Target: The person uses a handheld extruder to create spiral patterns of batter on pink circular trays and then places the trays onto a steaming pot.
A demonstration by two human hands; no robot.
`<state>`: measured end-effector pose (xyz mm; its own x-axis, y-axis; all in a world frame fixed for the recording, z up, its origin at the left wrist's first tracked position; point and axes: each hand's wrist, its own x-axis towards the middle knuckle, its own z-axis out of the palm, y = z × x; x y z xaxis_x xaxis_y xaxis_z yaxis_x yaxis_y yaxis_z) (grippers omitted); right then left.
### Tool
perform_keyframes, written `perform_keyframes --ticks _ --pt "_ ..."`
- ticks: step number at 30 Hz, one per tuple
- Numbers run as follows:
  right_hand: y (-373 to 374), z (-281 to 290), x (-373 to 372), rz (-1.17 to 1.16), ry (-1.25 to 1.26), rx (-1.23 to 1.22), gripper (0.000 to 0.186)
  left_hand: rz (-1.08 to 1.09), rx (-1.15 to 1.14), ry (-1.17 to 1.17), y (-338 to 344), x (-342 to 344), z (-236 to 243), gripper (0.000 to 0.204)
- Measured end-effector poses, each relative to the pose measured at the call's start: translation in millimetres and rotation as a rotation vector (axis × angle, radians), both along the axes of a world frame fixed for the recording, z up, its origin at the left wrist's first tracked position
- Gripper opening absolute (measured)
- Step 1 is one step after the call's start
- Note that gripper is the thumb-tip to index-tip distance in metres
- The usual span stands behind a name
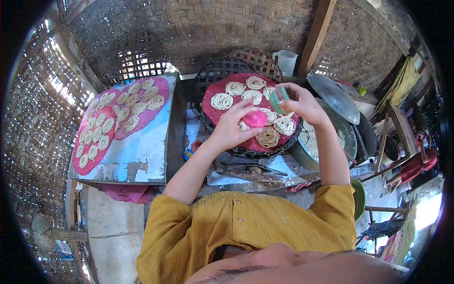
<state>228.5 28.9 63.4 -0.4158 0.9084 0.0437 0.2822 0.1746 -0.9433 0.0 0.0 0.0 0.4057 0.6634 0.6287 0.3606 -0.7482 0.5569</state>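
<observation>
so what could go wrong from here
1. The pink round piece in the left hand or the green curved piece in the right hand might slip and squash the pale coils below.

2. The brownish coil lies near the red sheet's front edge, so a forearm could brush it.

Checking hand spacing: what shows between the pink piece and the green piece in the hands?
In the head view, a coiled pale nest shows between the pink piece and the green piece, lying beneath them on the red sheet.
</observation>
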Motion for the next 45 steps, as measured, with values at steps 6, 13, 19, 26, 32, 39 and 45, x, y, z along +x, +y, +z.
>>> perform_keyframes --ticks 6,13,19,26,32,39,45 --pt "31 -33 48 -0.375 -0.8 0.312 0.058 0.013 -0.046 0.015 -19 -10 -41 0.062" --pt "45 -49 60 -0.355 -1.011 0.155 0.058 0.004 0.026 0.112 -20 -13 -62 0.084" --pt "42 -42 54 -0.272 -1.091 0.16 0.058 0.032 -0.055 0.233 -23 -12 -55 0.097" --pt "33 -24 49 -0.197 -1.12 0.136 0.064 0.051 -0.117 0.243 -23 -15 -46 0.105" --pt "25 1 28 -0.303 -0.82 0.33 0.058 0.141 0.034 -0.059 6 -30 -27 0.085" --pt "47 32 -54 -0.009 -0.08 0.103 0.047 -0.042 -0.128 -0.263 66 4 47 0.066" --pt "100 14 -50 0.042 0.138 -0.121 0.051 0.05 -0.158 -0.413 80 -19 20 0.052"
